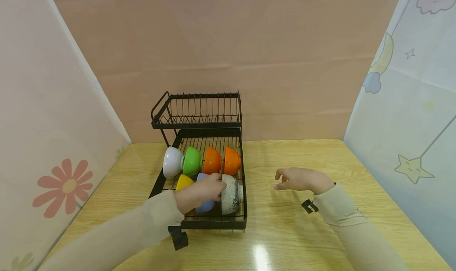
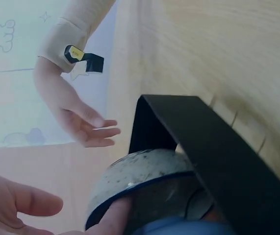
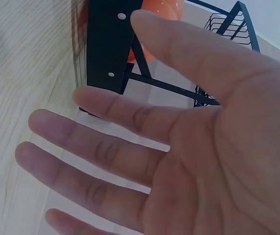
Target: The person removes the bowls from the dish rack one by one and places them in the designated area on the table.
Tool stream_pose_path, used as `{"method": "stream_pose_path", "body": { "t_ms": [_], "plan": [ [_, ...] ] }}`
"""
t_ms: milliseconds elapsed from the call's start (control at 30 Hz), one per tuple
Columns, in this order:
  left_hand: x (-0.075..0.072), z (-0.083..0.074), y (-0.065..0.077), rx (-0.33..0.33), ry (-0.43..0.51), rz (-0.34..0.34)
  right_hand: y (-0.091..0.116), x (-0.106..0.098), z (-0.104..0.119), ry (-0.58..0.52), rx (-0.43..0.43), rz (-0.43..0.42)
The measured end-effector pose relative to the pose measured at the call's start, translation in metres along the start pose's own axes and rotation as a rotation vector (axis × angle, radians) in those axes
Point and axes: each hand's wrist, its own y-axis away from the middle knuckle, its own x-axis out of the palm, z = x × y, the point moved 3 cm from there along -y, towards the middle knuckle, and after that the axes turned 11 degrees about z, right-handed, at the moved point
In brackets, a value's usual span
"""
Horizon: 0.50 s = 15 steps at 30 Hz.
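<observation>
My left hand reaches over the rack's front row to a speckled grey bowl, which stands on its side at the right end. In the left wrist view, one finger extends into the mouth of this bowl, while the thumb stays apart from its outer wall. Under the hand are a lilac bowl and a yellow bowl, both partly hidden. To the right of the rack, my right hand hovers over the table, holding nothing, its fingers loosely extended in the right wrist view.
A black two-tier dish rack stands on the wooden table. Its back row holds a white bowl, a green bowl and two orange bowls. The raised tier is behind them. Printed cloth walls surround the table.
</observation>
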Motion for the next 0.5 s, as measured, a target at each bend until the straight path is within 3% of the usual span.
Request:
{"method": "stream_pose_path", "body": {
  "t_ms": [267, 500],
  "plan": [
    [0.008, 0.007, -0.011, 0.015, 0.258, 0.03, -0.002, 0.0, -0.002, 0.01, -0.019, -0.008],
    [0.015, 0.01, -0.017, 0.043, 0.369, 0.039, -0.004, 0.0, -0.003, 0.003, -0.011, -0.014]
  ]
}}
